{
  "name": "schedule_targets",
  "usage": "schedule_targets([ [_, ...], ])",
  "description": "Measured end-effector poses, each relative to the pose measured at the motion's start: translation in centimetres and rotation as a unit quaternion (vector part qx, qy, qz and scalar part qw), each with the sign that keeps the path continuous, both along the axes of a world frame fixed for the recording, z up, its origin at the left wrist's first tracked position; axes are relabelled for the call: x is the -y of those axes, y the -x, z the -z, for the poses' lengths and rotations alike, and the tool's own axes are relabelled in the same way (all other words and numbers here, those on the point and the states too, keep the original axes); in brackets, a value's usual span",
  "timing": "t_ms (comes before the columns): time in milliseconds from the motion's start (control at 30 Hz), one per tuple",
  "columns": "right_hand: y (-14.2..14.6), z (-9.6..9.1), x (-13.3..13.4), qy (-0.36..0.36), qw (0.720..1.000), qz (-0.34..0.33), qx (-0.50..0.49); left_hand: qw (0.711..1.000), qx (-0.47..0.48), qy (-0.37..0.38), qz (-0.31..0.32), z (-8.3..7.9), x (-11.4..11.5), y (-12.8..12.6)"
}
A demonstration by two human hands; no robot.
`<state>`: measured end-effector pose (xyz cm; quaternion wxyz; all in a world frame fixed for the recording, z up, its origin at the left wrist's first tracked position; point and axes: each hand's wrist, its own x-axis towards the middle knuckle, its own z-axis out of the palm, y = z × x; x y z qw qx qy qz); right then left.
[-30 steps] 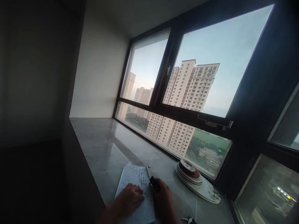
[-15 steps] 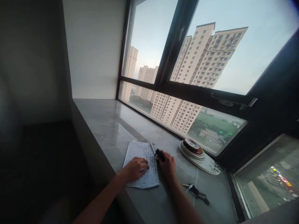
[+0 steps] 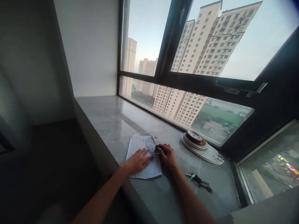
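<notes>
Sheets of white paper (image 3: 140, 143) covered in dark writing lie on the grey stone sill. Their right edge looks slightly raised or folded. My left hand (image 3: 137, 161) rests flat across the middle of the paper, fingers spread. At the paper's right edge, my right hand (image 3: 168, 156) is closed around a small black stapler-like tool (image 3: 159, 147) with a metallic part. The tool touches or overlaps that edge; its far end is partly covered by my fingers. Just beyond the paper's top right corner is a tiny pale scrap (image 3: 156, 137).
A stack of round plates or coasters (image 3: 196, 143) stands by the window, a pale board with a plant pattern (image 3: 216, 157) beneath it. A bunch of keys (image 3: 198, 181) lies right of my right forearm. The sill's front edge (image 3: 106, 158) drops to dark floor.
The view has shifted a little. My left hand's fingers have spread and straightened on the paper. My right hand has turned slightly, covering more of the black tool at the paper's edge.
</notes>
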<state>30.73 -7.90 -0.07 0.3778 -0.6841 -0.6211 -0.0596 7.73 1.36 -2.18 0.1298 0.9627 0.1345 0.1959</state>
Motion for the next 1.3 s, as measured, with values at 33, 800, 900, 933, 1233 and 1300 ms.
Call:
schedule_targets([
  [33,0.3,-0.2,0.0,0.001,1.000,-0.019,-0.002,1.000,-0.007,-0.003,0.001,0.1,0.0,0.0],
  [800,-2.4,0.5,0.8,0.053,0.973,0.222,-0.025,0.997,-0.046,-0.008,-0.055,-0.2,-5.6,1.1],
  [900,-2.1,0.5,0.7,0.017,0.978,0.205,-0.017,0.999,-0.047,-0.005,-0.024,-0.2,-4.0,0.8],
  [933,-1.8,0.5,0.6,-0.007,0.978,0.206,-0.016,0.999,-0.045,-0.005,-0.012,-0.2,-3.1,0.5],
  [1233,0.5,1.2,0.8,-0.082,0.993,0.048,-0.067,0.991,0.094,0.084,-0.045,-4.9,5.6,2.0],
  [1300,1.1,1.7,1.1,-0.035,0.993,0.051,-0.105,0.969,0.150,0.166,-0.102,-5.1,8.3,6.6],
])
